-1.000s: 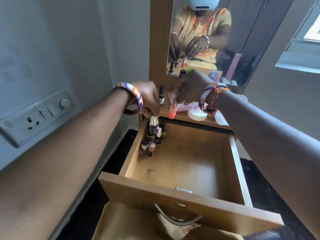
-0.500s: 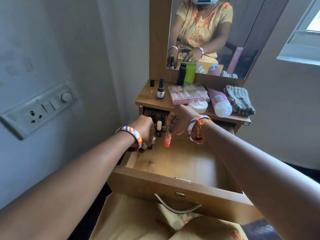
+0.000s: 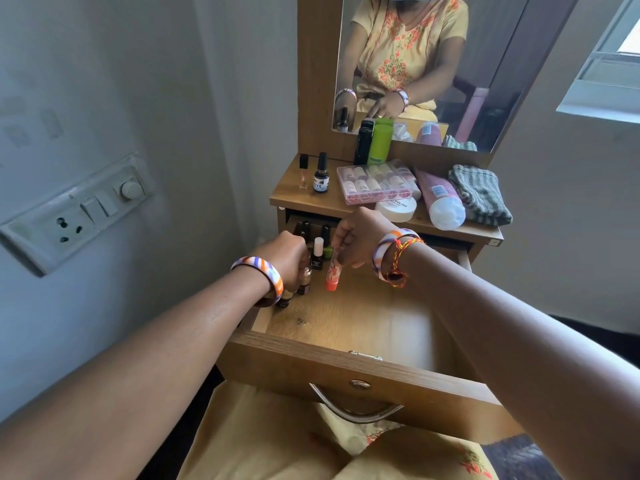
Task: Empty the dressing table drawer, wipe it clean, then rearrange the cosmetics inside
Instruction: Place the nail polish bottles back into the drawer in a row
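Note:
The wooden drawer [image 3: 311, 358] is pulled open, its floor mostly bare. Several small nail-polish bottles [image 3: 318, 252] stand in its back left corner. My left hand [image 3: 287, 254] is curled over that cluster and grips a small brown bottle [image 3: 304, 277] standing on the drawer floor. My right hand [image 3: 356, 237] pinches the top of a clear tube with an orange cap [image 3: 331, 277], hanging cap-down just right of the bottles, its cap close to the drawer floor.
On the table top stand a thin vial [image 3: 303, 171], a dropper bottle [image 3: 321, 174], a black tube [image 3: 362, 143] and a green tube [image 3: 379, 142]. A pink case [image 3: 375, 183], white jar [image 3: 396, 207], pink bottle [image 3: 440, 199] and striped cloth [image 3: 479, 194] lie there. A switchboard [image 3: 76, 209] is on the left wall.
Both hands came down from table-top height into the drawer, the left with its bottle, the right with the orange-capped tube. In the last half second they barely moved.

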The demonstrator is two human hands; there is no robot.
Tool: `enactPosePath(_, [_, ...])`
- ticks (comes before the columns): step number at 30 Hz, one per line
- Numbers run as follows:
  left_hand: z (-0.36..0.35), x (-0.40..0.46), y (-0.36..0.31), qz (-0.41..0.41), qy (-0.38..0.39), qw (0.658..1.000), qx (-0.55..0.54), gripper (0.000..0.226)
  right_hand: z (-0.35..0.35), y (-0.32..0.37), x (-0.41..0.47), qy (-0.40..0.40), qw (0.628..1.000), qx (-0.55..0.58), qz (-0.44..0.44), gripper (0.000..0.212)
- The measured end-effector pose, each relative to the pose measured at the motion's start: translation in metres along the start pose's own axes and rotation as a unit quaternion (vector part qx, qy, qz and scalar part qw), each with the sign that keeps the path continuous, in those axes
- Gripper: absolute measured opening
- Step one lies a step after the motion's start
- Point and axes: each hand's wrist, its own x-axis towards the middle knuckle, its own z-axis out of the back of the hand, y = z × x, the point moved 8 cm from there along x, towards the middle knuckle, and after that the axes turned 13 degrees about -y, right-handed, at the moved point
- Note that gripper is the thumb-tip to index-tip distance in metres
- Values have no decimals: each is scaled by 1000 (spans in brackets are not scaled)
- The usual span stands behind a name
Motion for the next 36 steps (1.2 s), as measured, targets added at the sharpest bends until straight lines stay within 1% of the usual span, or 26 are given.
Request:
enactPosePath(6, [1, -1, 0, -1, 0, 1000, 9, 17, -1, 0, -1, 0, 1000, 6, 2, 14])
enactPosePath(10, [2, -1, -1, -7, -3, 1000, 27, 15, -4, 0, -1, -1, 1000, -1, 10, 17])
enactPosePath(14, [4, 0, -5, -16, -12, 998, 56, 10, -7, -1, -1, 1, 1000, -1, 12, 14])
enactPosePath(18, [6, 0, -7, -25, -23, 996, 88, 15, -8, 0, -1, 3, 1000, 1, 13, 14])
enactPosePath(25, [4, 4, -5, -38, -15, 995, 96, 12, -9, -3, 1, 5, 1000, 1, 10, 19])
enactPosePath(28, [10, 15, -4, -35, -9, 997, 65, 12, -9, -7, 2, 5, 1000, 3, 8, 19])
enactPosePath(29, [15, 22, -4, -34, -17, 998, 44, 8, -9, -8, 3, 6, 1000, 4, 8, 18])
enactPosePath(31, [34, 37, -4, -27, -55, 998, 0, 11, -8, -10, 4, 8, 1000, 7, 7, 16])
enactPosePath(34, [77, 61, -4, -13, -177, 984, -30, 15, -7, -14, 8, 9, 1000, 3, 6, 17])
enactPosePath(36, [100, 76, -3, 5, -253, 967, -26, 27, -5, -17, 9, 9, 1000, 1, 5, 19])
